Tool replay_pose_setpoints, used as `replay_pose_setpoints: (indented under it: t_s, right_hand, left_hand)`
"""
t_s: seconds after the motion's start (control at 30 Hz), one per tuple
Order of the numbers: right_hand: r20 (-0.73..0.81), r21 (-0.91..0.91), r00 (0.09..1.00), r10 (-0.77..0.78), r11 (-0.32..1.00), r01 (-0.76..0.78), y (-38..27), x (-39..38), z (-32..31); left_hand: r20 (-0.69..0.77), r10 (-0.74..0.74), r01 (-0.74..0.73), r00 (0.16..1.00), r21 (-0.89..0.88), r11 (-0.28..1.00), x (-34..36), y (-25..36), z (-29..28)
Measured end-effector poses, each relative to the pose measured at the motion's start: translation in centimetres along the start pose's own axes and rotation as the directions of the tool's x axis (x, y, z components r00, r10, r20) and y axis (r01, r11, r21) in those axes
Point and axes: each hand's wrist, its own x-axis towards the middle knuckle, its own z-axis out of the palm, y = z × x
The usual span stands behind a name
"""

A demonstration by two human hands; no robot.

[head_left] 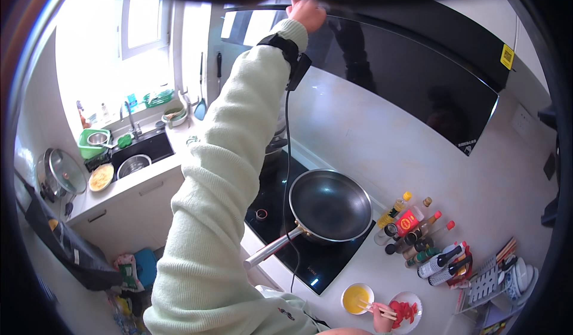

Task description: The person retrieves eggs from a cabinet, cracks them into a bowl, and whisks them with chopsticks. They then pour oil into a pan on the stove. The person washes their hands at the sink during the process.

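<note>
Pointing left from right hand (383, 323), fingers clamped on them, pale wooden chopsticks (376, 309) overhung round white bowl (343, 299); left hand (307, 15) was at glossy black hood (412, 78), grip unclear.

- left hand (307, 15), way above the frying pan (331, 205): fingertips kinda lost, no clue what they're touching
- right hand (383, 320), lower right of the pan: forearm chopped by the bottom edge
- bottle labels (407, 221) right of it: print's too tiny

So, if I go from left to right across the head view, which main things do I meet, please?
Glass lid, yellow food, steel bowl, frying pan, right hand, red food pieces, grey perforated holder.
</note>
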Motion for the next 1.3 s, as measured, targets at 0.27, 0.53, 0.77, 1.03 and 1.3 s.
replay_pose_setpoints:
  t_s: [0.27,0.53,0.77,1.03,1.3]
  right_hand:
    - [0.015,0.055,1.0,-0.003,0.998,0.002,-3.3,-2.8,-0.5]
    - [-0.267,0.229,0.949,0.168,0.968,-0.107,-6.3,-6.7,-0.2]
    - [-0.18,0.208,0.977,0.117,0.975,-0.078,-7.3,-1.9,-1.2]
    - [0.089,0.462,0.97,0.224,0.854,-0.24,-9.1,1.5,-2.6]
    - [0.137,0.502,0.965,0.225,0.824,-0.264,-7.6,2.0,-4.5]
  left_hand:
    - [-0.189,0.215,-0.212,0.958,0.036,0.977,0.0,-1.4,3.2]
    - [-0.1,-0.049,0.007,0.994,-0.384,0.923,-9.7,7.7,-2.2]
    - [0.446,0.253,0.437,0.859,-0.895,0.093,-24.0,15.8,-9.3]
    - [0.882,0.181,0.894,0.435,-0.447,0.034,-35.7,26.0,-9.0]
    - [0.976,0.219,0.988,0.024,-0.056,0.145,-42.8,26.0,-10.4]
